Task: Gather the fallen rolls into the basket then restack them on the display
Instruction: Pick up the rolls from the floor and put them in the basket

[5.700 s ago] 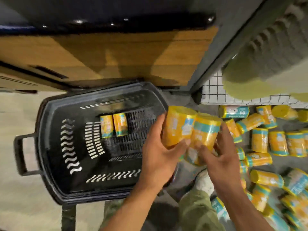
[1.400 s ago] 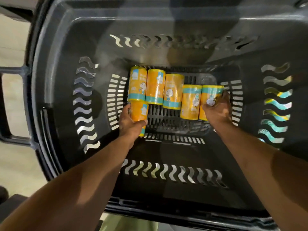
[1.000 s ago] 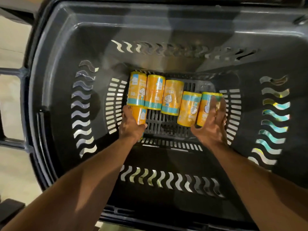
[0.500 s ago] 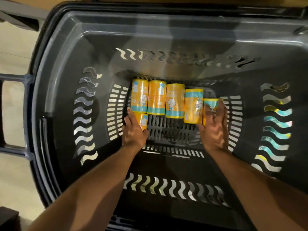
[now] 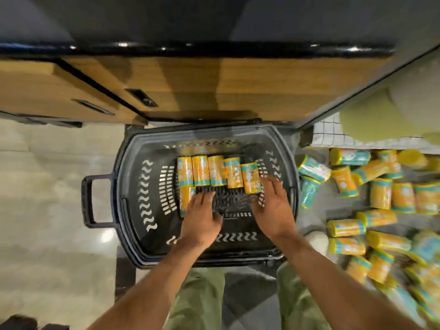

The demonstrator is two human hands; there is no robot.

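A black plastic basket (image 5: 133, 210) stands on the floor in front of me. On its bottom lies a row of several yellow and teal rolls (image 5: 215, 171), with one more roll (image 5: 186, 198) below the row's left end. My left hand (image 5: 202, 217) hovers over the basket with fingers spread, its fingertips near that lower roll. My right hand (image 5: 273, 208) is also spread and empty, just below the rightmost roll (image 5: 250, 178). Many fallen rolls (image 5: 381, 196) lie scattered on the floor to the right.
A wooden cabinet front (image 5: 214, 86) with a dark top edge rises behind the basket. The basket's handle (image 5: 88, 201) sticks out left over pale floor tiles (image 5: 47, 210). A white gridded display edge (image 5: 333, 136) holds yellow-green bundles (image 5: 381, 120) at upper right. My knees in green trousers (image 5: 200, 301) are below.
Both hands have let go of the rolls and drawn back from the basket bottom. My head has risen, so the whole basket and the scattered rolls at right show again.
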